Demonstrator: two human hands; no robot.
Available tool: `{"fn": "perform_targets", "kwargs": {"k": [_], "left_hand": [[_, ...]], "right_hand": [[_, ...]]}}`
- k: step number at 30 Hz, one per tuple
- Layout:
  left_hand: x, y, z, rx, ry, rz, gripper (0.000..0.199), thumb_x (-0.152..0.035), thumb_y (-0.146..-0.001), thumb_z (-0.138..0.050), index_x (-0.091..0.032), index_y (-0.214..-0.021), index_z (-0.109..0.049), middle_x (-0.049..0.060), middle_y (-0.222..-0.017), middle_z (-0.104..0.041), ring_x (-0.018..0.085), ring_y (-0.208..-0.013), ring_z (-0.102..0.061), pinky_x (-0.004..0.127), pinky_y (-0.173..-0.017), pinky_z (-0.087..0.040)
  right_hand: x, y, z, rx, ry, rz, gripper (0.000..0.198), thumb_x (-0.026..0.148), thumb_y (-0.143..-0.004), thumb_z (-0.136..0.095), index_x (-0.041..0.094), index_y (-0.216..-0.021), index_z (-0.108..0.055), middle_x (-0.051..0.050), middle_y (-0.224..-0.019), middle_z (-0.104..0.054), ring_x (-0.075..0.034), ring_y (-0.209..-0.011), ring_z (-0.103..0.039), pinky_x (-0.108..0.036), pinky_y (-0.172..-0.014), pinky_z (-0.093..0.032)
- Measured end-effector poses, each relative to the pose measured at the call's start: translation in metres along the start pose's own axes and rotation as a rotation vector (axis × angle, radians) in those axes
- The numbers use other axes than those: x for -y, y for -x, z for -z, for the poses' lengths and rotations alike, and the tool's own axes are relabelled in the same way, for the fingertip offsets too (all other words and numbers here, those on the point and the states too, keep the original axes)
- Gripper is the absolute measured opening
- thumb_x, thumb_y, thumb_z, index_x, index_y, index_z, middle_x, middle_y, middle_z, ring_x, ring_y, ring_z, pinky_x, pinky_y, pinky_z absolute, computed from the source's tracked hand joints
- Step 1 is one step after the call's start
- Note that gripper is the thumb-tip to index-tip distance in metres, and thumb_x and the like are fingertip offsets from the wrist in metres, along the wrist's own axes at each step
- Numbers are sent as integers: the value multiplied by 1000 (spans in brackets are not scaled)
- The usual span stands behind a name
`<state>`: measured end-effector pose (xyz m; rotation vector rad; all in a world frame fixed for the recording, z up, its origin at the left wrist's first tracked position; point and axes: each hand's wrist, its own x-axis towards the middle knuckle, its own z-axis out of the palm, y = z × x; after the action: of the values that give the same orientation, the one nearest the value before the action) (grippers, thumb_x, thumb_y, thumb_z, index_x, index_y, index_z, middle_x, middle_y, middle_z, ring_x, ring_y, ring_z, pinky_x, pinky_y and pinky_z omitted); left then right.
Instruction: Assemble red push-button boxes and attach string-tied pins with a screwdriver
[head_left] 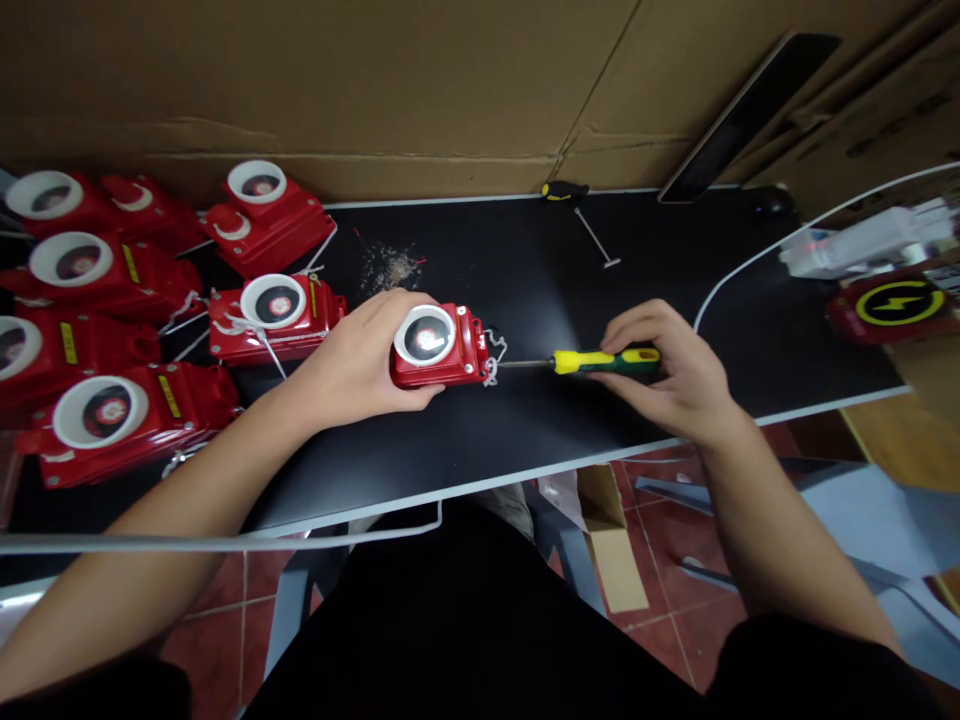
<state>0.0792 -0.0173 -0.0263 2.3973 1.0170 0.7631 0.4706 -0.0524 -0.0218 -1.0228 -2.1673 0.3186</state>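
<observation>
My left hand (375, 350) is closed around a red box-shaped device (469, 345) with a white round rim and dark window on top. A thin white chain or cord (495, 355) hangs at the device's right end. In my right hand (675, 370) is a screwdriver (600, 361) with a yellow and green handle, gripped by thumb and fingers. Its shaft points left and its tip meets the device's right end by the chain; whether it sits in a screw I cannot tell.
Several similar red devices (169, 395) crowd the left of the black table (525, 430). Shavings (394, 268) lie behind my left hand. At the back are a small black-yellow screwdriver (564, 190) and a T-shaped metal tool (598, 238). A white cable (787, 222) arcs on the right.
</observation>
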Motion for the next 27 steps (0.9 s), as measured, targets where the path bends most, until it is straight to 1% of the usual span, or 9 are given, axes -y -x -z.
{"fn": "perform_targets", "kwargs": {"k": [3,7,9,13,17,20,23,25,27], "left_hand": [[2,1,-1,-1,-10,-7,63,-38,-86,-88,-19,-141,-65,13,-138,-78,32,-126,-78,44,-111,-63],[2,2,0,3,-25,-10,65,-40,-86,-89,-20,-143,-65,13,-139,-78,33,-127,-78,46,-112,-63],[3,2,0,14,-25,-11,65,-40,-86,-88,-21,-144,-65,12,-139,-78,33,-126,-78,47,-112,-63],[4,2,1,-9,-45,2,66,-41,-87,-88,-22,-145,-63,13,-141,-77,33,-129,-77,47,-113,-63],[2,1,-1,-9,-41,-35,62,-37,-88,-87,-20,-143,-64,13,-139,-77,33,-128,-77,47,-112,-63],[0,0,-2,6,-35,-85,57,-33,-89,-85,-19,-141,-65,13,-136,-78,32,-126,-77,46,-111,-63],[0,0,-3,20,-36,-107,58,-32,-90,-85,-18,-142,-64,13,-134,-78,32,-124,-77,45,-109,-63],[1,0,-2,18,-35,-88,58,-33,-90,-85,-18,-142,-64,12,-135,-78,32,-125,-77,46,-110,-63],[2,1,-2,6,-27,-64,60,-35,-89,-85,-18,-142,-64,13,-138,-77,32,-127,-77,46,-111,-63]], "right_hand": [[8,2,0,-2,-13,-76,18,35,-97,-90,27,-107,-77,-6,-102,-82,-23,-82,-78,-37,-73,-63],[13,7,-2,164,-104,-398,23,45,-111,-71,24,-104,-80,1,-71,-74,-14,-46,-63,-31,-53,-52],[12,8,-2,211,-109,-416,29,51,-111,-69,25,-106,-79,1,-70,-72,-17,-52,-67,-31,-56,-55],[4,7,-2,52,-16,-92,27,47,-98,-88,27,-113,-76,-9,-108,-81,-28,-97,-81,-42,-82,-68],[6,4,-5,-68,27,56,19,30,-97,-91,30,-112,-79,-6,-102,-84,-26,-92,-82,-42,-79,-69],[11,5,-8,-42,-78,-121,12,38,-103,-85,27,-107,-82,-5,-96,-83,-20,-71,-78,-35,-61,-62],[13,8,-9,90,-235,-438,31,47,-116,-63,24,-105,-79,0,-74,-72,-12,-45,-61,-29,-46,-50],[10,10,-7,158,-244,-473,31,55,-111,-70,24,-114,-77,0,-80,-73,-14,-53,-66,-29,-52,-55],[6,11,-3,134,-147,-338,38,55,-98,-87,26,-119,-75,-6,-102,-78,-21,-79,-77,-33,-67,-64]]}}
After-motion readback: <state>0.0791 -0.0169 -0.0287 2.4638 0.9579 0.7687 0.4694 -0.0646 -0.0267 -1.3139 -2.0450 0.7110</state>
